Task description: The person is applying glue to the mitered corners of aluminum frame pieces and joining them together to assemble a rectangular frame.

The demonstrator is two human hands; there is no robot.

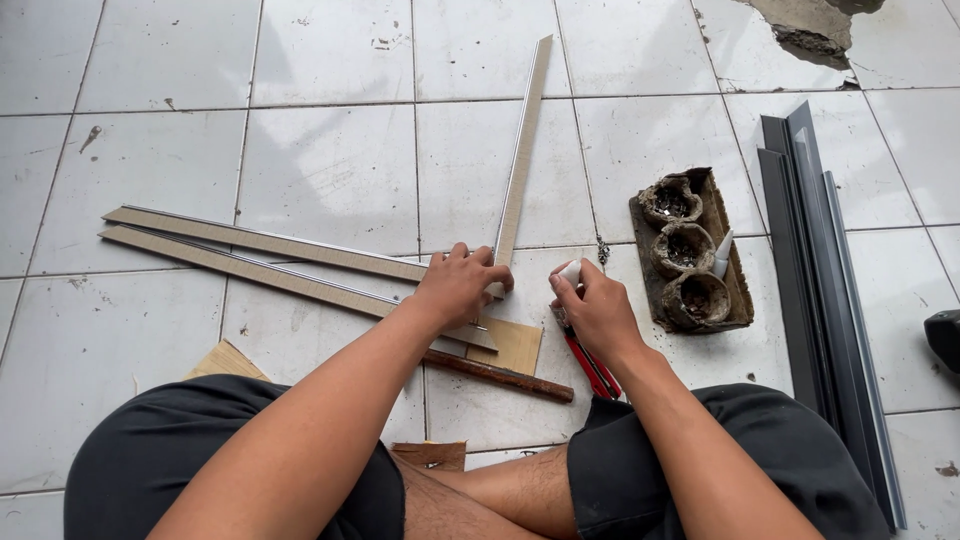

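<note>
Metal strip [520, 160] runs lengthwise straight away from the left hand [460, 285] pressing its near end; right hand [598, 312], just beside, grips a white tube [568, 272].

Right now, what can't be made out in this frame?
Head view only:
- Near end of the upright strip: under the left hand.
- White object: mostly wrapped by the right hand.
- Cup contents: too small.
- Black object: cut by the right edge.

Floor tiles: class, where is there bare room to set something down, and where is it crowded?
Bare: tiles beyond the two long strips, and left of them. Crowded: around the left hand, right hand and cup tray.
</note>
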